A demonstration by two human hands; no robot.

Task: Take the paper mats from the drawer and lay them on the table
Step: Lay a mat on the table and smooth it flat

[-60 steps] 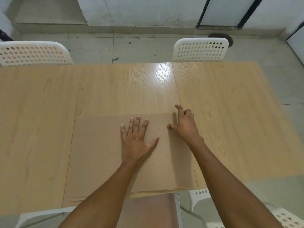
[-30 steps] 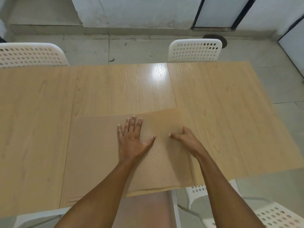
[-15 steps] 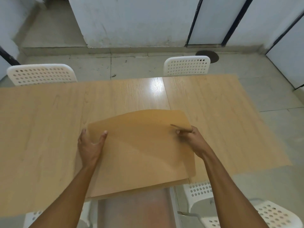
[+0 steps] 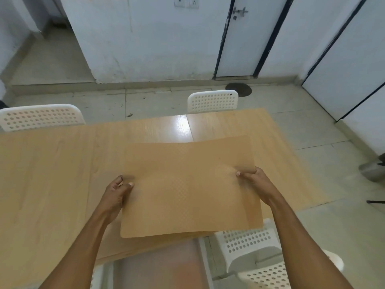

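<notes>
The table (image 4: 52, 174) was a long, pale wood-grain top with a seam down its middle and a glare patch at the far edge. Beyond the table lay a grey tiled floor (image 4: 145, 101), scuffed white walls (image 4: 145, 38), and a white door (image 4: 239, 38) with dark frames. A dark round patch (image 4: 239, 89) sat on the floor past the table's far right corner. Two white perforated chairs stood at the table's far side, one at the left (image 4: 39, 117), one near the middle (image 4: 212, 101); more chairs (image 4: 250, 247) showed at the table's near right edge. A grey bin (image 4: 374, 170) stood well right of the table; what it held could not be told.

A brown mat (image 4: 187, 188) was held above the table's near middle, slightly bowed. The left hand (image 4: 117, 192) was pinched closed on its left edge, thumb on top. The right hand (image 4: 253, 180) gripped its right edge the same way. More mats (image 4: 150, 245) lay stacked on the table under it, their near edges fanned at the table's front.
</notes>
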